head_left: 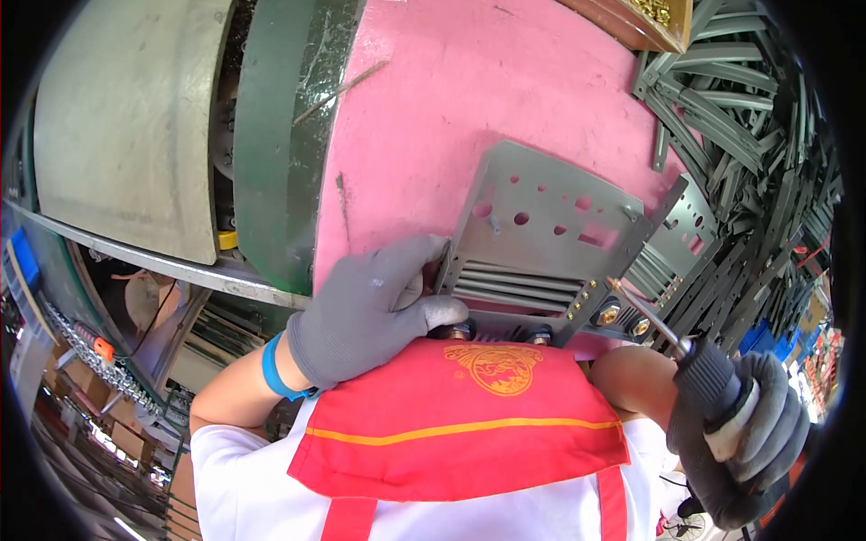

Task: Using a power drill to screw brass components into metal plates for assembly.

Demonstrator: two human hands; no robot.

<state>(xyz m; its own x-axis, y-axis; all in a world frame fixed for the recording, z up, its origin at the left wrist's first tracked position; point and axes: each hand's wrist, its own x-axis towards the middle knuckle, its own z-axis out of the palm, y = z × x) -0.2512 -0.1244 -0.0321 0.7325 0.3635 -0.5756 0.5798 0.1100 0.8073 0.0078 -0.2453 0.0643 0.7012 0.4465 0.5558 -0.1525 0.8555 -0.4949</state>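
Note:
My left hand (361, 311), in a grey glove, grips the left end of a grey sheet-metal housing (564, 189) between thumb and fingers. The housing has round and square cutouts, a row of slats, and black-and-brass fittings (460, 331) along its near side. In my gloved right hand (762, 433) is a power screwdriver (708, 374), held closed around its dark body. Its long bit slants up and left, with a brass-coloured tip beside the housing's right end. Small brass screws (577, 305) sit in that end strip.
The housing lies on a pink work surface (415, 126). Grey metal strips (722, 99) are heaped at the right, below a wooden box (640, 22) of brass-coloured small parts. A second perforated panel (690, 216) stands beyond the housing. Dark green and pale boards (131, 126) lie left.

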